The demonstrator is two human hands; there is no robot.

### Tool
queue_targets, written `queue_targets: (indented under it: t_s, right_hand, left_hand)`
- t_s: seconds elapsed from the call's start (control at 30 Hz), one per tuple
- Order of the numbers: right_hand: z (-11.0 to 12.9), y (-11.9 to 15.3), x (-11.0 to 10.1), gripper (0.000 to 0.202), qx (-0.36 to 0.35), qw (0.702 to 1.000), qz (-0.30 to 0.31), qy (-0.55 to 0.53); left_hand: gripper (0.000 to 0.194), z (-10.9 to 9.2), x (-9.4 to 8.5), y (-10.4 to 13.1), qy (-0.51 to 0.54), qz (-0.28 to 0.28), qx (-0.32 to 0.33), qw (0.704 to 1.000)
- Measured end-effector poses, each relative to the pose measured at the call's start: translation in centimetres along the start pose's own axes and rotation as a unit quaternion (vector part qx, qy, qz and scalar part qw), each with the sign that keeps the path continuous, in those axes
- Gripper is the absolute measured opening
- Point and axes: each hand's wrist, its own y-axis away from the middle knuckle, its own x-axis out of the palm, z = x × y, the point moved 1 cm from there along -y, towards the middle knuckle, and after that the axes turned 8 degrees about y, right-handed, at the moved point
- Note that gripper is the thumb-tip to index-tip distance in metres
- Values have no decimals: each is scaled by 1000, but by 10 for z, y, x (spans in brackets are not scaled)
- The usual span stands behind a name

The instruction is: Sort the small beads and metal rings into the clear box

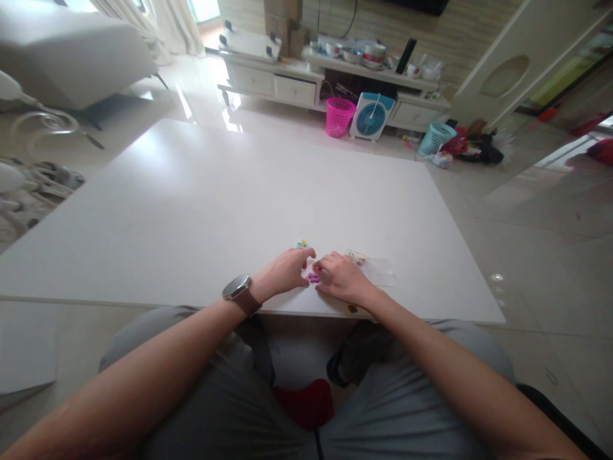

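Note:
A small purple piece [313, 277] lies on the white table [268, 185] near its front edge, between my two hands. My left hand [288, 268], with a watch on the wrist, curves in from the left. Its thumb and fingers are apart, the thumb tip close beside the purple piece. From the other side my right hand [342, 278] arches over the table, fingers bent and thumb apart, partly covering the piece; whether it touches it I cannot tell. Just beyond my left fingers sits a cluster of small yellow and teal pieces [302, 244].
A clear plastic bag [380, 271] with a printed card [355, 258] lies behind my right hand. A small dark and orange piece [353, 309] is at the table edge by my right wrist. Across the floor stand a pink basket [340, 117] and a box fan [372, 116].

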Motion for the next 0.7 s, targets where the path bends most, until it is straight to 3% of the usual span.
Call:
queue_targets:
  t_s: [0.5,0.7]
  right_hand:
    - [0,1,5,30,-11,999,-9,-44]
    - [-1,3,0,29,-24,998,-14,-52]
  left_hand:
    - [43,-3,-1,-1,1,18,-14,1000]
    - [31,-4,1,-1,-4,22,6,1000]
